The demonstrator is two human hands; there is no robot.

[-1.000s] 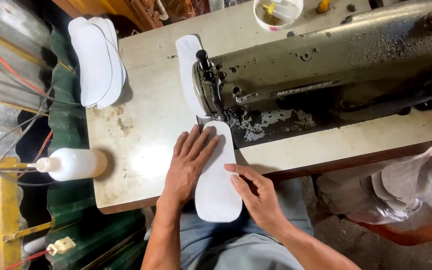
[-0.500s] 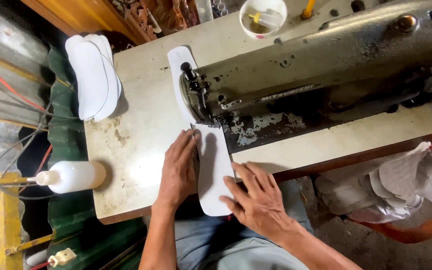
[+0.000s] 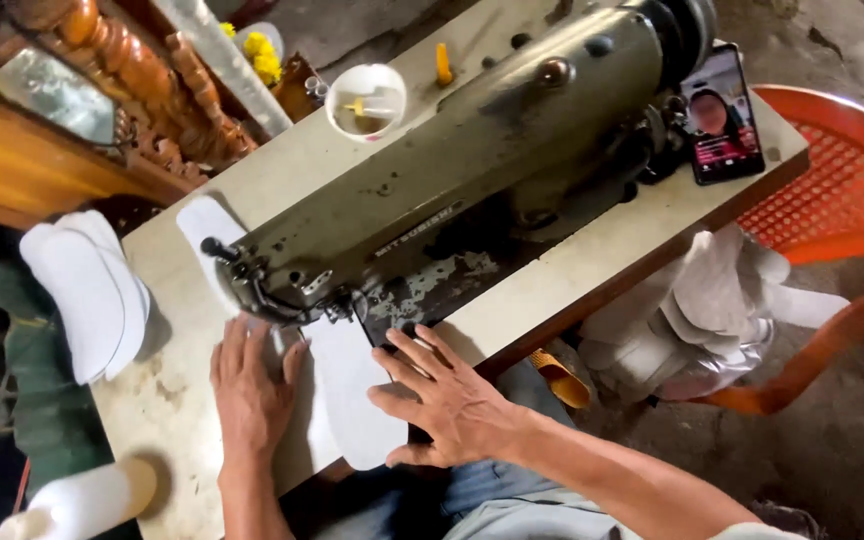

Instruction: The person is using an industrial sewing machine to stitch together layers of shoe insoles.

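Two flat hands, left hand (image 3: 250, 398) and right hand (image 3: 449, 400), press a white insole-shaped piece (image 3: 354, 400).

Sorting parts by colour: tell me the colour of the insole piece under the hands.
White, plain, no pattern; the insole piece shows in the head view.

Soft daylight, dim at left edge, slight motion blur, mild glare.
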